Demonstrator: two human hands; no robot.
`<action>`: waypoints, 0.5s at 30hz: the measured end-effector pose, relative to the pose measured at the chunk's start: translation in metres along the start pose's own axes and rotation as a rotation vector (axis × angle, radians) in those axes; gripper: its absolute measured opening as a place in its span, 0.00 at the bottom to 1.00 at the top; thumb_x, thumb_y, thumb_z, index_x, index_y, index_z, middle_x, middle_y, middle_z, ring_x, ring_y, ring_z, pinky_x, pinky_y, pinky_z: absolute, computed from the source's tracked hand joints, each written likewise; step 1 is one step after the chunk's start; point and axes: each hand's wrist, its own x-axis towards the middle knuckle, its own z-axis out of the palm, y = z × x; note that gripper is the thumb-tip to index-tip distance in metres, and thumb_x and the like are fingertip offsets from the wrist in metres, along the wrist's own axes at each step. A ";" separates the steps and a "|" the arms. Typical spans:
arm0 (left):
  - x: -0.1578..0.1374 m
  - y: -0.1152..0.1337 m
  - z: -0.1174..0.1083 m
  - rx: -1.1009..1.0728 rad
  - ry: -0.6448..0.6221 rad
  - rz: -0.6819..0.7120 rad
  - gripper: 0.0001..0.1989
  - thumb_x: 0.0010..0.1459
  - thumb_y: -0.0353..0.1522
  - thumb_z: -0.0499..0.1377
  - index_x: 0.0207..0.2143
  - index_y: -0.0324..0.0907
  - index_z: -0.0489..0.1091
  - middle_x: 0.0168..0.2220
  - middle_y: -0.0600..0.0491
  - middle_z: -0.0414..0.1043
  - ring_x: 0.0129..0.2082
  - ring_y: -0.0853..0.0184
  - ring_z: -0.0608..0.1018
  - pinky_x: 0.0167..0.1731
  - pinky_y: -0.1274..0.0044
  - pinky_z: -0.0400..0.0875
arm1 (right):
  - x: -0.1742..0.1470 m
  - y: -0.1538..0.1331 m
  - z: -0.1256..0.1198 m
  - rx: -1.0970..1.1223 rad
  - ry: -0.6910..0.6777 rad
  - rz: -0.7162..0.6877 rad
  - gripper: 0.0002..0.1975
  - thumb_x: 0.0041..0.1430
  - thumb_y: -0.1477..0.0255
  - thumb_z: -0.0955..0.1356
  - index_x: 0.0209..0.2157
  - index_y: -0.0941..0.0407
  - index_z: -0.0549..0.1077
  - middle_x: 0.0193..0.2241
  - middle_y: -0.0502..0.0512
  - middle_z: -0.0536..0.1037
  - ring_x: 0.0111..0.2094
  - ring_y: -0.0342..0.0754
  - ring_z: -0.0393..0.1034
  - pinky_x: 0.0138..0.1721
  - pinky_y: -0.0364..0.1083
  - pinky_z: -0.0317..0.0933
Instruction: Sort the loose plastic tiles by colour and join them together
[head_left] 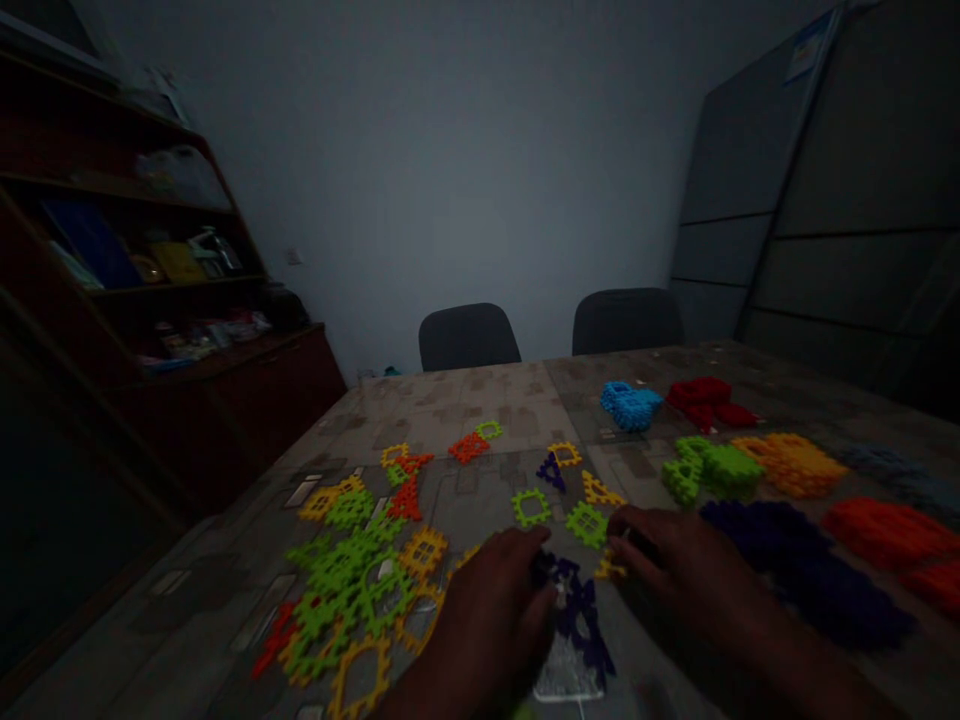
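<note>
Near the front middle of the table, my left hand [495, 605] has its thumb and index finger closed around the edge of a dark purple interlocking piece [581, 610]. Other purple parts lie with it, over a shiny clear patch [568, 675]. To the right, my right hand [675, 560] is curled with fingertips down; what it holds, if anything, is hidden. A small yellow piece [610, 566] sits by its thumb, and a green square piece [587, 523] lies just beyond its fingers. A yellow triangle [600, 489] and a green square frame [531, 507] are farther back.
Loose green pieces [349, 570] and yellow frames [362, 672] spread on the left. Sorted piles stand right: blue [630, 403], red [701, 398], green [712, 468], yellow [799, 463], purple [810, 570], orange [892, 535]. Two chairs [469, 335] stand behind the table [517, 390].
</note>
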 end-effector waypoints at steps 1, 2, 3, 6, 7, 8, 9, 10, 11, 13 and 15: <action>-0.004 -0.008 -0.003 -0.006 0.024 0.009 0.26 0.61 0.33 0.57 0.62 0.42 0.68 0.58 0.41 0.73 0.57 0.50 0.74 0.58 0.59 0.68 | -0.002 -0.004 0.002 -0.008 -0.027 -0.001 0.14 0.67 0.69 0.61 0.38 0.54 0.78 0.35 0.59 0.83 0.38 0.56 0.79 0.38 0.51 0.66; -0.008 -0.015 -0.005 -0.014 0.045 0.020 0.24 0.62 0.32 0.56 0.60 0.42 0.69 0.56 0.41 0.75 0.55 0.51 0.75 0.56 0.61 0.69 | -0.006 -0.009 0.006 -0.010 -0.051 0.000 0.12 0.66 0.68 0.63 0.40 0.54 0.78 0.38 0.60 0.83 0.40 0.57 0.78 0.40 0.52 0.66; -0.012 -0.020 -0.006 -0.019 0.058 0.028 0.22 0.62 0.32 0.56 0.58 0.42 0.71 0.54 0.41 0.75 0.53 0.52 0.76 0.55 0.61 0.70 | -0.009 -0.013 0.009 -0.008 -0.079 0.000 0.12 0.64 0.69 0.65 0.44 0.54 0.78 0.41 0.61 0.82 0.43 0.58 0.78 0.43 0.54 0.67; -0.019 -0.023 -0.005 -0.029 0.037 0.076 0.16 0.62 0.32 0.58 0.52 0.44 0.74 0.50 0.45 0.76 0.50 0.54 0.76 0.52 0.65 0.70 | -0.021 -0.021 0.025 0.020 -0.172 -0.029 0.26 0.56 0.70 0.71 0.58 0.51 0.73 0.52 0.62 0.79 0.52 0.61 0.75 0.51 0.57 0.66; -0.020 -0.021 -0.005 -0.027 0.013 0.099 0.15 0.61 0.32 0.60 0.51 0.44 0.74 0.49 0.47 0.76 0.50 0.55 0.76 0.51 0.66 0.69 | -0.024 -0.021 0.031 0.019 -0.198 -0.047 0.31 0.54 0.70 0.72 0.61 0.51 0.71 0.54 0.63 0.78 0.53 0.61 0.74 0.53 0.58 0.66; -0.020 -0.018 -0.005 -0.019 -0.015 0.120 0.15 0.60 0.31 0.62 0.50 0.45 0.74 0.49 0.48 0.75 0.49 0.56 0.75 0.50 0.68 0.69 | -0.027 -0.020 0.036 0.009 -0.215 -0.063 0.35 0.52 0.71 0.73 0.63 0.52 0.69 0.56 0.63 0.77 0.54 0.62 0.73 0.54 0.58 0.65; -0.020 -0.015 -0.006 -0.005 -0.043 0.136 0.16 0.58 0.31 0.64 0.49 0.46 0.74 0.48 0.49 0.75 0.49 0.57 0.75 0.49 0.69 0.69 | -0.029 -0.017 0.041 -0.005 -0.219 -0.080 0.37 0.50 0.72 0.73 0.64 0.52 0.68 0.57 0.64 0.76 0.55 0.63 0.73 0.55 0.59 0.65; -0.020 -0.013 -0.006 0.016 -0.070 0.142 0.17 0.56 0.31 0.67 0.48 0.46 0.74 0.48 0.50 0.75 0.49 0.57 0.74 0.48 0.69 0.68 | -0.030 -0.015 0.045 -0.021 -0.216 -0.096 0.39 0.50 0.72 0.73 0.65 0.53 0.67 0.57 0.65 0.76 0.55 0.64 0.72 0.55 0.60 0.65; -0.020 -0.011 -0.007 0.042 -0.089 0.138 0.17 0.55 0.31 0.69 0.47 0.46 0.74 0.49 0.51 0.74 0.49 0.57 0.74 0.47 0.70 0.68 | -0.030 -0.012 0.048 -0.033 -0.210 -0.110 0.38 0.50 0.73 0.73 0.65 0.53 0.66 0.57 0.66 0.75 0.55 0.64 0.72 0.55 0.60 0.66; -0.021 -0.009 -0.008 0.091 -0.112 0.127 0.16 0.54 0.33 0.71 0.45 0.46 0.73 0.49 0.51 0.73 0.50 0.57 0.73 0.46 0.70 0.67 | -0.029 -0.008 0.050 -0.037 -0.207 -0.130 0.36 0.53 0.74 0.70 0.65 0.52 0.66 0.57 0.65 0.76 0.55 0.62 0.72 0.54 0.59 0.66; -0.022 -0.010 -0.007 0.119 -0.116 0.133 0.16 0.55 0.33 0.71 0.45 0.46 0.73 0.50 0.52 0.73 0.50 0.57 0.72 0.45 0.70 0.66 | -0.028 -0.007 0.049 -0.041 -0.216 -0.143 0.33 0.55 0.76 0.68 0.64 0.51 0.67 0.56 0.63 0.77 0.54 0.60 0.73 0.53 0.57 0.67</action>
